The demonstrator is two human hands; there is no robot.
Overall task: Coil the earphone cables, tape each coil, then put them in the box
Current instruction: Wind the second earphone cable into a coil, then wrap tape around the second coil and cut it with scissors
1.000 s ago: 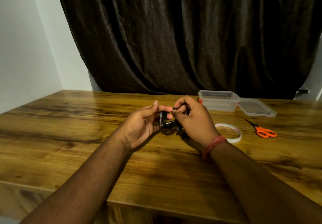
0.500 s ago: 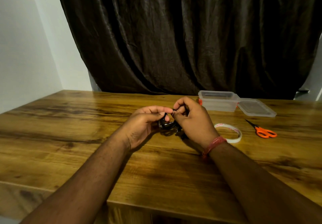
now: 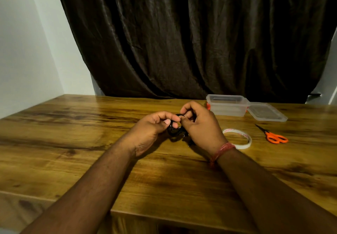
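Note:
A small black earphone cable coil (image 3: pixel 174 130) sits between both hands just above the wooden table (image 3: pixel 73 142). My left hand (image 3: pixel 152 130) curls around its left side, thumb and fingers closed on it. My right hand (image 3: pixel 200 124) pinches the coil's top edge with fingertips; a loose cable end pokes out below the right palm. Much of the coil is hidden by the fingers. The clear plastic box (image 3: pixel 227 105) stands open at the back right, with its lid (image 3: pixel 267 114) lying beside it. A white tape roll (image 3: pixel 240 139) lies just right of my right wrist.
Orange-handled scissors (image 3: pixel 274 136) lie right of the tape roll. A dark curtain (image 3: pixel 182 42) hangs behind the table's far edge, and a white wall runs along the left. The table's front edge is close below my forearms.
My left fingers have curled down over the coil, which was more exposed a second ago. The right hand has stayed pinching at the top; both hands remain in the same place.

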